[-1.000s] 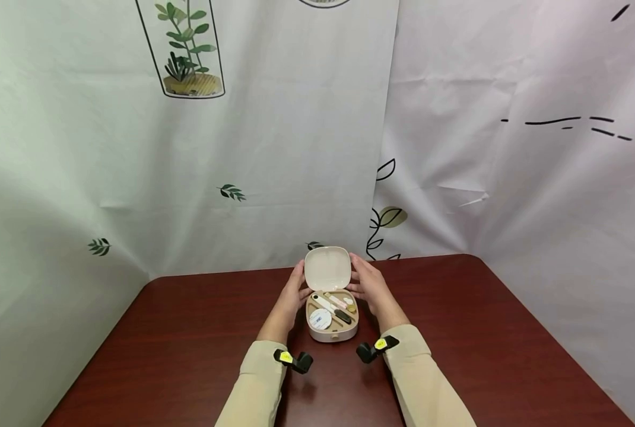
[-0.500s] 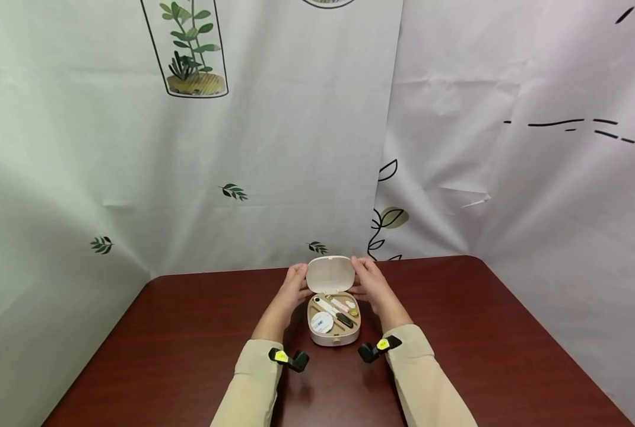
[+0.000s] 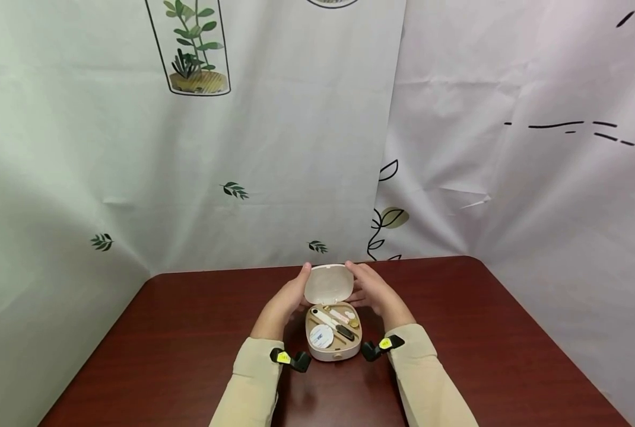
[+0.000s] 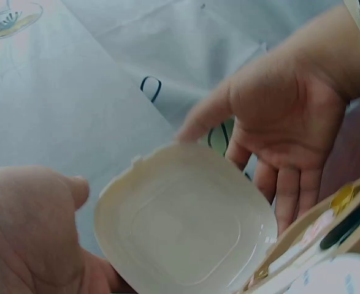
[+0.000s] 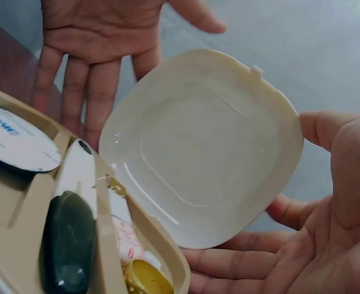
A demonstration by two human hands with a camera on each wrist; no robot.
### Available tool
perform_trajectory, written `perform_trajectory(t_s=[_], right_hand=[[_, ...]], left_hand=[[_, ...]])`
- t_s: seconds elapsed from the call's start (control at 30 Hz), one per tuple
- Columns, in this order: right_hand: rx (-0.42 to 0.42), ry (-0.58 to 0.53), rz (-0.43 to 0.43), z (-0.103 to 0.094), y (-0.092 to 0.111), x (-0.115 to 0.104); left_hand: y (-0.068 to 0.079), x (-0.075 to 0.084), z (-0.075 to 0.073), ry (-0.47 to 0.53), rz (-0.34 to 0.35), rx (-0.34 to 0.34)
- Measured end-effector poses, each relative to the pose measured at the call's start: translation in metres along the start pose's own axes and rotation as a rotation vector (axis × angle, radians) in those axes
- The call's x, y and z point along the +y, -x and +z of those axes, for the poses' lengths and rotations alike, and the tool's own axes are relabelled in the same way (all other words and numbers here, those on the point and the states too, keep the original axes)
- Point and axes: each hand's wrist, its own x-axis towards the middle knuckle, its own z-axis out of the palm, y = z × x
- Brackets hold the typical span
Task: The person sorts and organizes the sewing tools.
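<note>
A small cream case [image 3: 323,354] stands on the table with its lid [image 3: 328,284] raised at the back. My left hand [image 3: 288,293] is at the lid's left side, and my right hand [image 3: 373,290] at its right. In the right wrist view, the right thumb [image 5: 321,127] meets the lid's edge while straight fingers reach behind and below. Fingers of the left hand [image 5: 97,30] extend loosely beside the lid, its thumb apart from the rim. Inside the case lie a white round disc [image 5: 20,138], a white tool with a dark end [image 5: 69,239] and a gold round piece [image 5: 146,278].
The dark red table [image 3: 189,356] extends around the case on both sides. Behind it hangs a white cloth [image 3: 296,118] printed with plants. A small black device sits on each cuff, the left one [image 3: 291,359] close to the case's front.
The case has slid toward me, and both hands have come along with it. Its lid looks shorter in view than one second ago, tilted further forward. The left thumb now points up.
</note>
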Motion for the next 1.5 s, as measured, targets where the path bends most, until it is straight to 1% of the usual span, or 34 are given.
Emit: perform_trajectory(t_s=[0.07, 0.2, 0.33, 0.43, 0.5, 0.6, 0.67, 0.73, 0.77, 0.87, 0.97, 1.0, 1.1, 1.17, 1.23, 1.4, 1.5], right_hand=[[-0.018, 0.022, 0.006, 0.000, 0.001, -0.001], [-0.050, 0.070, 0.018, 0.001, 0.003, -0.003], [-0.052, 0.080, 0.015, 0.002, 0.004, -0.004], [-0.040, 0.057, -0.003, 0.003, 0.003, -0.003], [-0.031, 0.034, -0.025, 0.003, 0.001, -0.002], [-0.028, 0.017, -0.064, 0.002, -0.003, 0.003], [-0.046, 0.015, -0.085, 0.001, -0.006, 0.007], [-0.066, 0.024, -0.094, 0.000, -0.006, 0.011], [-0.079, 0.028, -0.101, 0.000, -0.006, 0.013], [-0.107, 0.040, -0.116, -0.003, -0.005, 0.018], [-0.145, 0.070, -0.153, -0.007, -0.005, 0.022], [-0.166, 0.077, -0.161, -0.009, -0.006, 0.023], [-0.251, 0.091, -0.202, -0.015, -0.012, 0.024], [-0.292, 0.111, -0.225, -0.020, -0.019, 0.024], [-0.319, 0.126, -0.249, -0.025, -0.024, 0.022], [-0.331, 0.152, -0.269, -0.033, -0.032, 0.021], [-0.328, 0.186, -0.301, -0.034, -0.036, 0.023]], left_hand=[[0.000, -0.001, -0.001, -0.035, -0.017, -0.005], [0.000, -0.002, -0.001, -0.069, -0.034, -0.011], [0.001, -0.001, -0.001, -0.063, -0.052, 0.000], [-0.001, -0.001, 0.000, -0.033, -0.044, 0.016], [-0.004, -0.002, 0.001, 0.002, -0.021, 0.021], [-0.010, -0.008, 0.003, 0.050, 0.045, 0.017], [-0.014, -0.013, 0.004, 0.074, 0.087, 0.008], [-0.017, -0.018, 0.005, 0.076, 0.120, 0.001], [-0.019, -0.020, 0.005, 0.067, 0.136, -0.005], [-0.024, -0.029, 0.004, 0.035, 0.155, -0.019], [-0.029, -0.037, 0.003, -0.014, 0.191, -0.045], [-0.029, -0.039, 0.002, -0.026, 0.196, -0.055], [-0.033, -0.042, -0.002, -0.064, 0.245, -0.082], [-0.037, -0.042, -0.005, -0.096, 0.264, -0.093], [-0.041, -0.040, -0.009, -0.117, 0.267, -0.109], [-0.049, -0.033, -0.014, -0.179, 0.270, -0.157], [-0.052, -0.032, -0.017, -0.205, 0.294, -0.173]])
